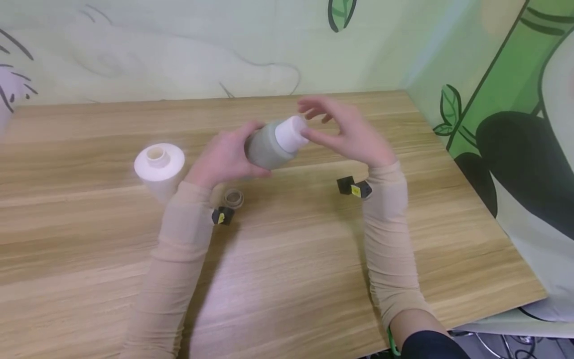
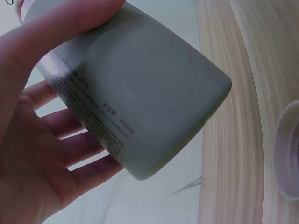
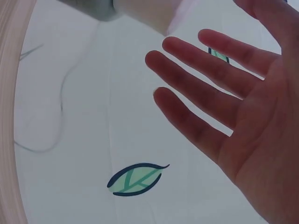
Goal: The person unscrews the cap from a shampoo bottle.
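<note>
My left hand [image 1: 226,154] grips a grey-green bottle [image 1: 264,147] around its body, holding it up and tilted with its white cap [image 1: 290,133] toward the upper right. Small dark print, including "400ml", runs along the bottle's side [image 2: 154,88] in the left wrist view. Beside the cap is my right hand [image 1: 347,129], its fingers spread and the thumb tip right at the cap's edge. The right wrist view shows these fingers [image 3: 201,88] loosely extended, below the cap [image 3: 149,11], with nothing in the palm.
A white bottle [image 1: 159,167] with a bare open neck stands left of my left hand. Close to the left wrist, a small round ring-like piece [image 1: 233,198] lies on the wooden table [image 1: 287,279]. Behind the table rises a painted wall [image 1: 179,50].
</note>
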Demonstrator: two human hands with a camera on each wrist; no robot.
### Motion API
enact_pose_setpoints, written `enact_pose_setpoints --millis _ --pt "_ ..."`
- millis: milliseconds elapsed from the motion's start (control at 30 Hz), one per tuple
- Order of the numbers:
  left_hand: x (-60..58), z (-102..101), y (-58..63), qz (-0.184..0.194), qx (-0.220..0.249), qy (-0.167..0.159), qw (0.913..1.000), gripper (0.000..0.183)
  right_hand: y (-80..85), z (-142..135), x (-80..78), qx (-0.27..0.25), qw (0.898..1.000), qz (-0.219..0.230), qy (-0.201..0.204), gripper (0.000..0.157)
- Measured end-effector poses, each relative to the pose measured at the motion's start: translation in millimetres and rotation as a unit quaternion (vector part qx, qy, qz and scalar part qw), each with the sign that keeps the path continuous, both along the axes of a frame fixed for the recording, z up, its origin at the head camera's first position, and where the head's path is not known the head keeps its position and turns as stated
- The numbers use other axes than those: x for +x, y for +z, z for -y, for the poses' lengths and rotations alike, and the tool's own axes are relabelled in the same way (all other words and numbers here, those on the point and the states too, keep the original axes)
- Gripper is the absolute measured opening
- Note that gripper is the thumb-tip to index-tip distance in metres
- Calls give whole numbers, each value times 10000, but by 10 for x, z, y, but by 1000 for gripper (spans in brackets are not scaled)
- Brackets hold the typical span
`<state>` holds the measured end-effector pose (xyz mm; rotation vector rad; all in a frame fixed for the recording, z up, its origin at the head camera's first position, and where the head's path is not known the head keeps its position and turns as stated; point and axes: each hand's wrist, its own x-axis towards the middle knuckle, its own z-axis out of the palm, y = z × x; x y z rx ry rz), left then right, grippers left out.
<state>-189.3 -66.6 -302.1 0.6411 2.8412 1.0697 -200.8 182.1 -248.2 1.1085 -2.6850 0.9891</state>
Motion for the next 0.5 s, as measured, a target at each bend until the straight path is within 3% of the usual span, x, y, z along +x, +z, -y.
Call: enact_pose_setpoints --millis 167,500 --pt "-11 -1 -3 -8 8 -13 10000 88 -4 -25 -11 13 10000 -24 81 44" --pt "-13 -10 -11 42 -3 -4 10000 87 -34 29 -12 73 9988 -306 370 44"
